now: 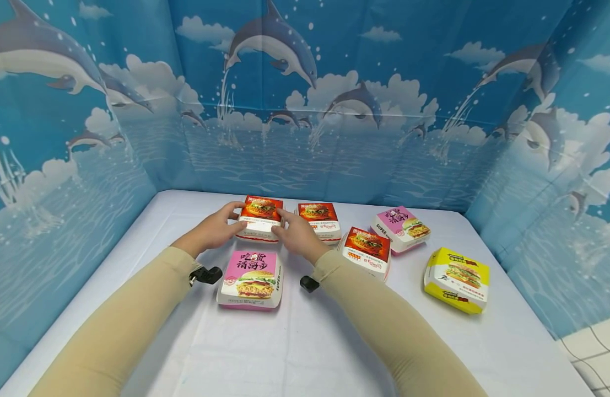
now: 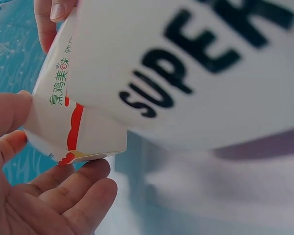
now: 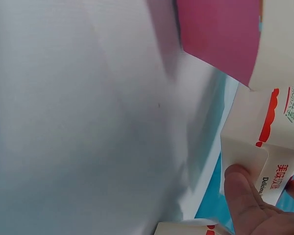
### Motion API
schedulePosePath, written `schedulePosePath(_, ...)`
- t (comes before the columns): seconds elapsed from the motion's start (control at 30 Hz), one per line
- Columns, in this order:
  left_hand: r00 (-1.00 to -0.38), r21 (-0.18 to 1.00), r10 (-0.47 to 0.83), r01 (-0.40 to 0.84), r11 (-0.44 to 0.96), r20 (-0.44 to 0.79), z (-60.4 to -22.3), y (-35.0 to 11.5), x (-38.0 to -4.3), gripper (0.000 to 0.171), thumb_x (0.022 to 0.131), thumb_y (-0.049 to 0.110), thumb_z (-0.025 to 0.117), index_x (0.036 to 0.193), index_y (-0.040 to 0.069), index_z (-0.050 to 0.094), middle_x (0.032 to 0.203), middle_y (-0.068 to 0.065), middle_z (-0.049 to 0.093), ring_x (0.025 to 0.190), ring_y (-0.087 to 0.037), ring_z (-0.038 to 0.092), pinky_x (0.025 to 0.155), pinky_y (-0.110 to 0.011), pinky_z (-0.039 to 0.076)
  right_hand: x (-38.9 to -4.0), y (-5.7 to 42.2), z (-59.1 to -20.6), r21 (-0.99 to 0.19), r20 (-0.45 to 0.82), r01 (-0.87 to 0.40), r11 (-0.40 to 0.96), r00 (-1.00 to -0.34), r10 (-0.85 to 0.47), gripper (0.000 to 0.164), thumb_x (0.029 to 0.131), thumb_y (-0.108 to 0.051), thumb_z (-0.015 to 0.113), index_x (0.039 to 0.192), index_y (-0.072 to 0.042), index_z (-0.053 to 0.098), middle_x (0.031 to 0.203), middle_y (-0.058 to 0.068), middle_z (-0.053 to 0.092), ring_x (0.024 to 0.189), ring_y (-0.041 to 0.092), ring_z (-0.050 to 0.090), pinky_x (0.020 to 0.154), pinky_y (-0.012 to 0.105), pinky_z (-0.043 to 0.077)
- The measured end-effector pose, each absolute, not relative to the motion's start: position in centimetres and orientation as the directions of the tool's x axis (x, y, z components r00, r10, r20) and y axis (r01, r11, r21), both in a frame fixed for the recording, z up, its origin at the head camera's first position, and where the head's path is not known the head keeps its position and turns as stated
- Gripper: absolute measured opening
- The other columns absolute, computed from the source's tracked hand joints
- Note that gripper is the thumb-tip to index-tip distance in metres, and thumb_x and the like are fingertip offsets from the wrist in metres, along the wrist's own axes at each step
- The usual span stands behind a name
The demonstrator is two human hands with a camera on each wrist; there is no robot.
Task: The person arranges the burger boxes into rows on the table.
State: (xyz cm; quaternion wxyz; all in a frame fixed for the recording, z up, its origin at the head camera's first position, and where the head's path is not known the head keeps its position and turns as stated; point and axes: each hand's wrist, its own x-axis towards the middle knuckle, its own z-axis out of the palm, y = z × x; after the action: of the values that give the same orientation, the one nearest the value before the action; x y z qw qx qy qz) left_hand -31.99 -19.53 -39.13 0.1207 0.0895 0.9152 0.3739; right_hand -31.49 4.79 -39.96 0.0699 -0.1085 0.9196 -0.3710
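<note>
Both hands hold a red-topped burger box (image 1: 260,212) near the back left of the white table. My left hand (image 1: 211,229) grips its left side, thumb on the near part and fingers spread along the edge. On the opposite side, my right hand (image 1: 298,236) pinches the box between thumb and fingers; the right wrist view shows the thumb (image 3: 240,188) against the white side wall. Directly in front, between the forearms, lies a pink burger box (image 1: 252,280). Its white side with SUPER lettering (image 2: 171,73) fills much of the left wrist view.
Right of the held box stands a second red burger box (image 1: 318,221), with a third red one (image 1: 365,253) nearer, partly behind the right sleeve. Farther right are another pink box (image 1: 400,229) and a yellow box (image 1: 457,280). A blue dolphin-print curtain (image 1: 305,149) encloses the table (image 1: 245,353).
</note>
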Motion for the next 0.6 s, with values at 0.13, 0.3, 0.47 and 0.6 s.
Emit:
schedulePosePath(0.13,-0.951,0.702,0.259,0.07,0.709,-0.167,-39.3,-19.7,-31.9,0.069,0.109,0.047,0.053,0.168,0.029,0.022,0.163,-0.019,0.043,0.119,-0.032,0.067,0.1,-0.049,0.053,-31.4,4.7,-40.1,-0.695,-0.058,-0.15,0.703,-0.963,-0.262,0.064,0.107,-0.038,0.061,0.166,-0.028,0.036,0.166,0.006,0.045,0.063,0.016,0.046,0.07,0.036,0.046)
schedulePosePath(0.3,-0.951,0.69,0.261,0.076,0.72,-0.168,-39.8,-19.9,-32.0,0.068,0.109,0.048,0.053,0.168,0.029,0.024,0.162,-0.019,0.045,0.117,-0.03,0.066,0.1,-0.049,0.051,-31.4,4.6,-40.3,-0.696,-0.091,-0.133,0.706,-0.959,-0.27,0.065,0.108,-0.037,0.061,0.166,-0.028,0.034,0.163,0.007,0.049,0.046,0.009,0.032,0.05,0.028,0.04)
schedulePosePath(0.47,-0.95,0.686,0.262,0.076,0.724,-0.172,-40.2,-20.1,-32.1,0.067,0.109,0.047,0.053,0.167,0.029,0.025,0.161,-0.019,0.045,0.13,-0.034,0.061,0.107,-0.054,0.049,-31.5,4.5,-40.4,-0.679,-0.099,-0.138,0.721,-0.956,-0.276,0.064,0.108,-0.036,0.06,0.166,-0.026,0.035,0.161,0.008,0.052,0.046,0.008,0.032,0.049,0.026,0.038)
schedulePosePath(0.6,-0.946,0.691,0.26,0.056,0.721,-0.194,-40.3,-20.1,-32.1,0.067,0.109,0.046,0.053,0.167,0.029,0.025,0.161,-0.019,0.045,0.133,-0.035,0.058,0.107,-0.054,0.048,-31.6,4.5,-40.7,-0.674,-0.098,-0.145,0.724,-0.955,-0.282,0.063,0.108,-0.035,0.06,0.165,-0.025,0.037,0.16,0.009,0.053,0.046,0.008,0.034,0.051,0.026,0.041)
